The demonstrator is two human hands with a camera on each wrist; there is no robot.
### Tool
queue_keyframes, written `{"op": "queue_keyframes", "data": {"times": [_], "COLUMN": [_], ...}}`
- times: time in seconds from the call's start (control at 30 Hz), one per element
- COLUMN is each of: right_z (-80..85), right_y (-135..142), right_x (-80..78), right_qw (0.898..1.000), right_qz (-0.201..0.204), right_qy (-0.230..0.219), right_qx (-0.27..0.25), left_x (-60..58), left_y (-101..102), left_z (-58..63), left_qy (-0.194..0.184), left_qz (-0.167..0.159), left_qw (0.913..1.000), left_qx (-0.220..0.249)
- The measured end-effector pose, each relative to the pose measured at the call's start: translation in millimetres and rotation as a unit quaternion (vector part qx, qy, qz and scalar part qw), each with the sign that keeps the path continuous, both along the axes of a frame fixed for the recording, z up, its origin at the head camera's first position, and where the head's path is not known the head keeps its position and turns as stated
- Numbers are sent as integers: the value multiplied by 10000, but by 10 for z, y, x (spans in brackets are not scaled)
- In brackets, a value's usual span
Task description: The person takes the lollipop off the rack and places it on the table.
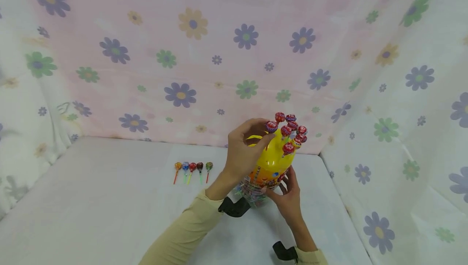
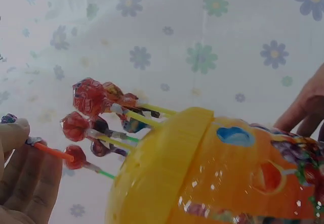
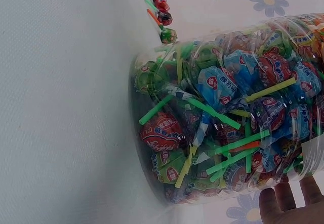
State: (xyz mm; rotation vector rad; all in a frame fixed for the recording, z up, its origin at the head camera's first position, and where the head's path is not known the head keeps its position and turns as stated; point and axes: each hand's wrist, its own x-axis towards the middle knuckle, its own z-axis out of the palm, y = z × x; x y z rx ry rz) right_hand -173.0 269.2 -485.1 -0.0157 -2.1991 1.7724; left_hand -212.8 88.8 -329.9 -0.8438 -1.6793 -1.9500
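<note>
A clear plastic jar [image 1: 252,192] full of wrapped lollipops stands tilted on the table, with an orange label band and a domed yellow lid [image 1: 272,157]. Several lollipops [image 2: 87,98] stick out of the lid by their sticks. Between thumb and fingers my left hand [image 1: 241,151] pinches a lollipop [image 1: 271,126] close to the lid; its orange stick [image 2: 53,150] points toward the lid in the left wrist view. My right hand [image 1: 290,202] grips the jar's side lower down, thumb in front and fingers around the far side.
A short row of lollipops [image 1: 192,167] in several wrapper colours lies on the white table [image 1: 109,200], left of the jar. Flower-patterned cloth [image 1: 219,66] hangs behind the table and along both sides.
</note>
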Motion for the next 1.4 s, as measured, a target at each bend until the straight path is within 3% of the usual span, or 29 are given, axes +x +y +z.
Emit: {"op": "queue_keyframes", "data": {"times": [0.27,0.6,0.93,1.2,1.4], "right_z": [-15,-15,-21,-19,0], "right_y": [0,-2,-5,-6,-19], "right_x": [-5,2,-4,0,1], "right_qw": [10000,9999,9999,9999,9999], "right_qz": [-22,-89,-45,-75,-62], "right_qy": [-47,-102,-104,-111,-108], "right_qx": [21,41,15,40,65], "left_x": [68,74,15,-54,-122], "left_y": [-238,-451,-758,-1056,-1349], "left_z": [-195,-595,-901,-1147,-1371], "left_qy": [-420,-843,-1514,-1830,-2221], "left_qz": [-82,-96,113,308,350], "left_qw": [9987,9959,9876,9806,9708], "left_qx": [-269,-324,-412,-634,-838]}}
